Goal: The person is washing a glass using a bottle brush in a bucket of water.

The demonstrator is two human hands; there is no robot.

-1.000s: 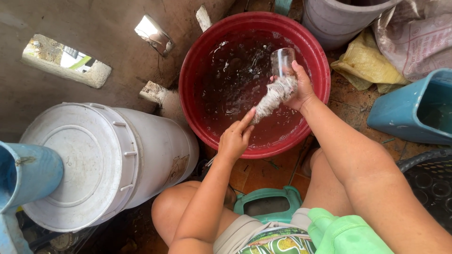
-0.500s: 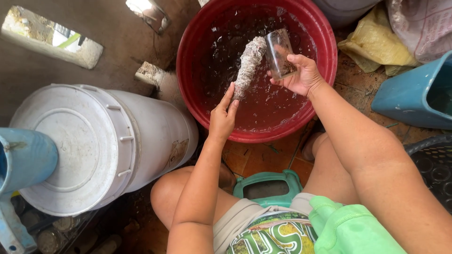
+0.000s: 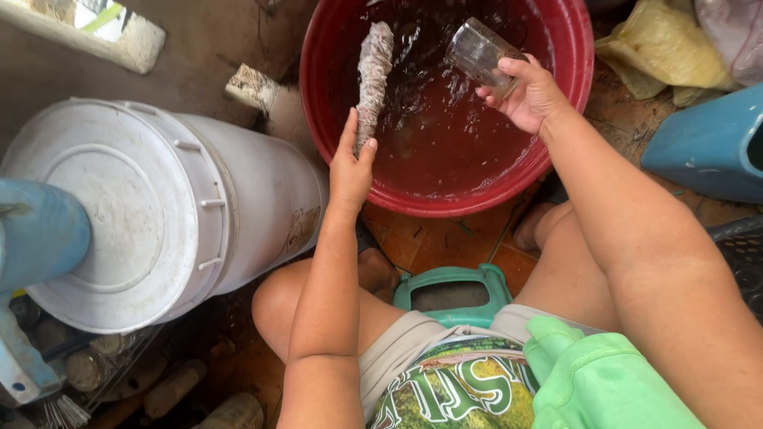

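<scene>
A red basin point(image 3: 342, 159) of water stands on the floor in front of me. My left hand point(image 3: 350, 163) grips the lower end of a long grey bottle brush point(image 3: 372, 71), which stands up over the water at the basin's left side. My right hand point(image 3: 524, 95) holds a clear drinking glass point(image 3: 479, 54) tilted above the water at the basin's upper right. The brush and the glass are apart. I sit on a low green stool point(image 3: 450, 295).
A large white lidded bucket point(image 3: 143, 206) lies left of the basin. A blue container point(image 3: 703, 147) stands at the right, yellow cloth point(image 3: 668, 56) behind it. A blue object point(image 3: 36, 230) is at the far left. Bottles lie at lower left.
The brush has come out of the glass and moved left, now upright in my left hand. My right hand has tilted the glass away to the right.
</scene>
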